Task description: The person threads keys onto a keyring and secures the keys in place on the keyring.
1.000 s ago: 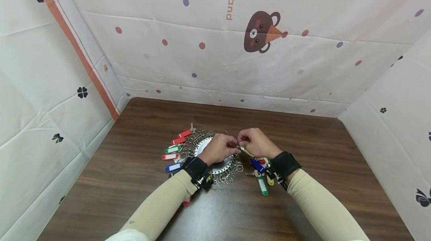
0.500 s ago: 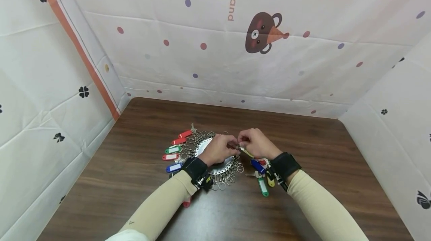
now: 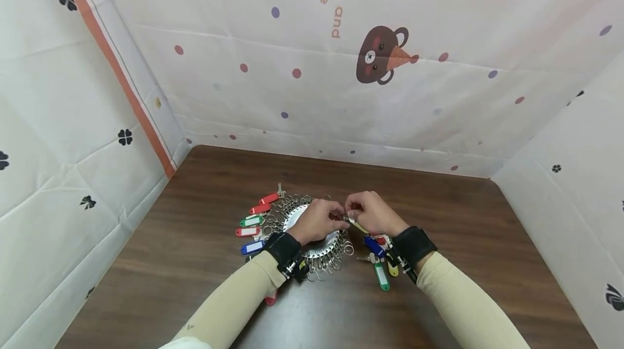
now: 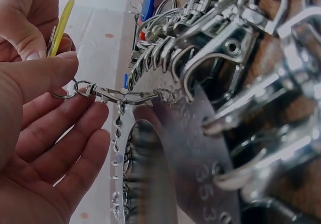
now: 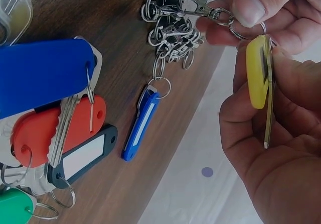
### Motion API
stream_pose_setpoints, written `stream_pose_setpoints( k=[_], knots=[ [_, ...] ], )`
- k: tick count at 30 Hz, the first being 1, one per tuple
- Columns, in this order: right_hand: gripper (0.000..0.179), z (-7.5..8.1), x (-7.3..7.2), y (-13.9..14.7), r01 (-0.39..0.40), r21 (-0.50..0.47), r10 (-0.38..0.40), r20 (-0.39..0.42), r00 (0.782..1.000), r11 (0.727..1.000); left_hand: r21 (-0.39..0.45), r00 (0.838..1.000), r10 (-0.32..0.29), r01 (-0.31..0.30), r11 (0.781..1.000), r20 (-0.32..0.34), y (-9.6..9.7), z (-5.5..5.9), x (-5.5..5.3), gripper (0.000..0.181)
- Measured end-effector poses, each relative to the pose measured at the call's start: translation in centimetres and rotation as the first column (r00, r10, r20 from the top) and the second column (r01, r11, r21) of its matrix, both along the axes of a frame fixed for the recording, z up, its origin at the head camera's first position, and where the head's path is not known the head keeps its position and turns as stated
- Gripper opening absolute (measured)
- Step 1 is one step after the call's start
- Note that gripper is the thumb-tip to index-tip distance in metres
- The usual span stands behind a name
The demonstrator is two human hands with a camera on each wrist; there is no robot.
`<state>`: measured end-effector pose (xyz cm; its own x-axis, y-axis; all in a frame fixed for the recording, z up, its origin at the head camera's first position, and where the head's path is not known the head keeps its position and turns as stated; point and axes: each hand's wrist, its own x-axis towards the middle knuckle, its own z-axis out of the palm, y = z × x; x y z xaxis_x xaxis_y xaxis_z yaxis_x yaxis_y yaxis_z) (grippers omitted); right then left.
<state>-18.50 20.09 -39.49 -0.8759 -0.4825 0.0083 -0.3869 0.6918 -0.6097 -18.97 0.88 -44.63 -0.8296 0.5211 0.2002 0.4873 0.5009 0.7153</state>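
"Only the head view has tipped slightly."

"And the fingers [image 5: 233, 111]?"

"The left hand [image 3: 316, 223] pinches the clip [image 5: 201, 8]; the right hand [image 3: 375, 214] pinches the yellow tag [image 5: 257, 78], near the metal disc [image 3: 295, 214]."

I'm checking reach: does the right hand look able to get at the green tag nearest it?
Probably not yet: the right hand holds the yellow tag, though the green tag lies close by, uncovered.

One metal disc [image 3: 328, 244], at least ten key tags [image 3: 382, 277], one table [image 3: 448, 219]
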Motion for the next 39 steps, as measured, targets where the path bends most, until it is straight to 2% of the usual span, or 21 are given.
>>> stream_pose_setpoints(
  k=[12, 19, 30, 39],
  knots=[
    [0.019, -0.28, 0.36, 0.01, 0.016, 0.005, -0.016, 0.016, 1.0, 1.0, 0.021, 1.0, 0.0, 0.0, 1.0, 0.0, 0.04, 0.03, 0.53, 0.017],
    [0.02, -0.31, 0.03, 0.1, 0.0, 0.003, 0.0, -0.037, 0.999, 1.0, 0.037, 1.0, -0.008, 0.009, 0.999, -0.018, 0.11, 0.13, 0.32, 0.013],
    [0.019, -0.11, 0.04, 0.06, 0.001, -0.017, -0.001, -0.011, 1.0, 1.0, 0.054, 0.999, -0.015, 0.013, 0.998, 0.04, -0.08, 0.44, 0.45, 0.018],
    [0.02, 0.02, -0.12, 0.13, -0.008, -0.032, 0.007, -0.021, 1.0, 0.999, 0.02, 1.0, -0.013, 0.012, 1.0, 0.003, -0.06, 0.28, 0.09, 0.017]
  ],
)
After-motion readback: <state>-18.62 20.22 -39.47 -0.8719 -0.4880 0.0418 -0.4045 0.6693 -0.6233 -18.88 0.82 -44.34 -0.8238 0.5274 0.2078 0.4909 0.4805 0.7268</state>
